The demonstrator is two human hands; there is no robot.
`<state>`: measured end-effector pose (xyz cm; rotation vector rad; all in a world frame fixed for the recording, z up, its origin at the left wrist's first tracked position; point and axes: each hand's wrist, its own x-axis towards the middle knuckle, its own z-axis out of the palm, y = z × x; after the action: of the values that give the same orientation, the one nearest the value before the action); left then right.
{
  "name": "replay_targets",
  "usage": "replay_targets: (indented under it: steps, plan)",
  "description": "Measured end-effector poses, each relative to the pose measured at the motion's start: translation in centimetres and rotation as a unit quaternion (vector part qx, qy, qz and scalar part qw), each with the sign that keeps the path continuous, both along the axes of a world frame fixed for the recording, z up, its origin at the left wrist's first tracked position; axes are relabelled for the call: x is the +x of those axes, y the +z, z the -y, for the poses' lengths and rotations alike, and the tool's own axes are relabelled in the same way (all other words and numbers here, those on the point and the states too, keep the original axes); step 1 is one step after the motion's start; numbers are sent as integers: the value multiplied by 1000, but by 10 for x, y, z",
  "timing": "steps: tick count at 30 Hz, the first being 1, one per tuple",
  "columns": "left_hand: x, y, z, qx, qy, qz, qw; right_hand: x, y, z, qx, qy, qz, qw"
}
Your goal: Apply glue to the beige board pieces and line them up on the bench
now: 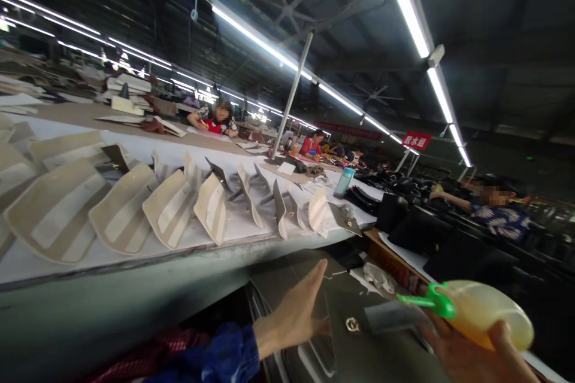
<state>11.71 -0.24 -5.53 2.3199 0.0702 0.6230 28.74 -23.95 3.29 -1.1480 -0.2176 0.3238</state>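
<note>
In my right hand [471, 350] is a squeeze bottle [487, 311] of yellowish liquid, tilted on its side. Its green nozzle [420, 300] points left. My left hand [291, 314] is open, one digit stretched upward, beside a dark grey-green leather panel [354, 353]; some of its fingers are blurred, and I cannot tell whether it touches the panel. A gold metal fitting [352, 324] sits on this panel, and a translucent grey strip [390, 317] lies near the bottle's nozzle. More dark panels [287, 272] lie behind my left hand.
Several curved cream-and-beige pieces [168, 209] stand in rows along the white-covered table [179, 260]. A turquoise bottle [344, 182] stands toward its far end. Black pieces [415, 230] are stacked at right, where a co-worker [501, 209] sits; others work farther back.
</note>
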Motion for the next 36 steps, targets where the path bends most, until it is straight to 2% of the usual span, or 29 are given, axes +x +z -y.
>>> replay_targets:
  steps: [2, 4, 7, 9, 10, 11, 12, 13, 15, 16, 19, 20, 26, 31, 36]
  plan:
    - [-25, 19, -5, 54, -18, 37, 998, -33, 24, -36, 35, 29, -7, 999]
    - [-53, 39, -5, 129, -16, 75, 989, -56, 37, -66, 59, 69, -14, 996]
    - [-84, 62, 4, 208, -15, 82, 975, -70, 39, -97, 107, 163, -9, 981]
    - [-92, 68, 11, 182, -37, 71, 980, -72, 37, -111, 136, 207, -13, 969]
    - [-92, 67, 13, 132, -40, 79, 987, -73, 37, -116, 148, 219, -19, 964]
    - [-90, 64, 14, 40, -32, 98, 994, -74, 38, -120, 160, 222, -23, 962]
    - [-86, 59, 13, -78, -14, 121, 989, -76, 40, -122, 172, 222, -25, 959]
    - [-82, 53, 12, -194, 11, 138, 971, -78, 42, -121, 185, 217, -24, 958]
    - [-74, 40, 6, -412, 59, 169, 893, -80, 46, -116, 212, 195, -7, 957]
    - [-71, 34, 3, -492, 77, 182, 848, -81, 47, -111, 224, 181, 5, 958]
    - [-65, 24, -2, -622, 89, 204, 751, -80, 47, -97, 239, 125, 42, 962]
    - [-64, 23, -3, -643, 85, 204, 733, -80, 47, -93, 243, 109, 51, 963]
    - [-61, 20, -3, -680, 72, 201, 702, -91, 50, -87, 258, 69, 97, 959]
    - [-58, 2, 1, -683, 80, 199, 699, -89, 47, -87, 276, 30, 143, 950]
    - [-57, -11, 2, -670, 86, 174, 717, -90, 46, -87, 286, -5, 150, 947]
